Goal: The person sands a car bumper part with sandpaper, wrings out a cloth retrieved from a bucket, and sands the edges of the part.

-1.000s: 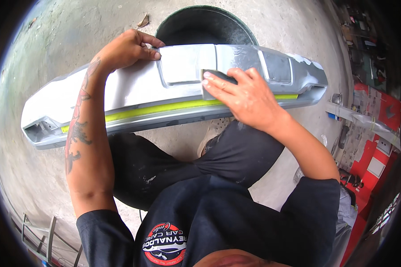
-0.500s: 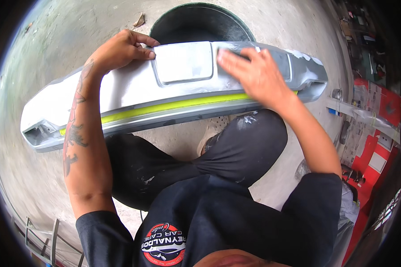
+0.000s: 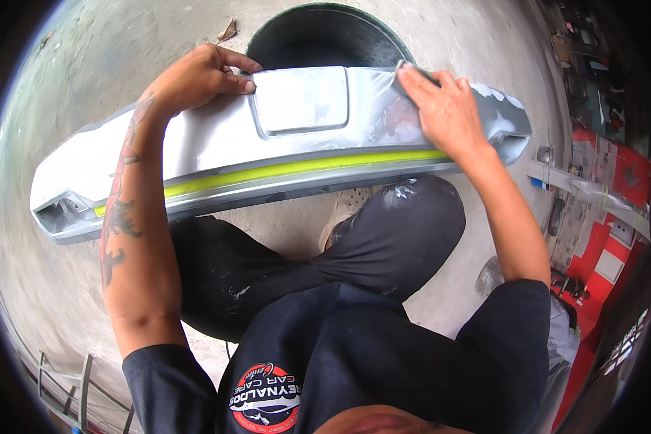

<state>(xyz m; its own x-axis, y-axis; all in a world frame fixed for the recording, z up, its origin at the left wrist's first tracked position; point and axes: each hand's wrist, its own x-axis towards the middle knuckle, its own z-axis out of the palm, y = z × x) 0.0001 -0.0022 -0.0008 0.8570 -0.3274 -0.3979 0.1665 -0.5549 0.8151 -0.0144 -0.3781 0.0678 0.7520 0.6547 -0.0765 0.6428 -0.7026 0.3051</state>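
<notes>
A long grey and white car bumper [image 3: 217, 148] with a bright yellow-green tape strip [image 3: 296, 167] lies across in front of my knees. My left hand [image 3: 208, 74] pinches its far edge, left of the raised rectangular panel [image 3: 301, 100]. My right hand [image 3: 445, 105] lies on the right part of the bumper, near the far edge, its fingers pressed over a dark piece of sandpaper [image 3: 397, 78]. Most of the sandpaper is hidden under the fingers. Smeared, patchy grey shows on the surface beside it.
Behind the bumper stands a round dark tub [image 3: 325, 36], partly covered by it. A dry leaf [image 3: 228, 30] lies on the concrete floor [image 3: 123, 58]. Red panels and shop clutter [image 3: 600, 267] line the right side. A metal frame [image 3: 83, 394] is at the lower left.
My right hand has slid rightward and slightly farther away along the bumper, uncovering the smeared patch right of the panel. My left hand keeps its hold on the far edge.
</notes>
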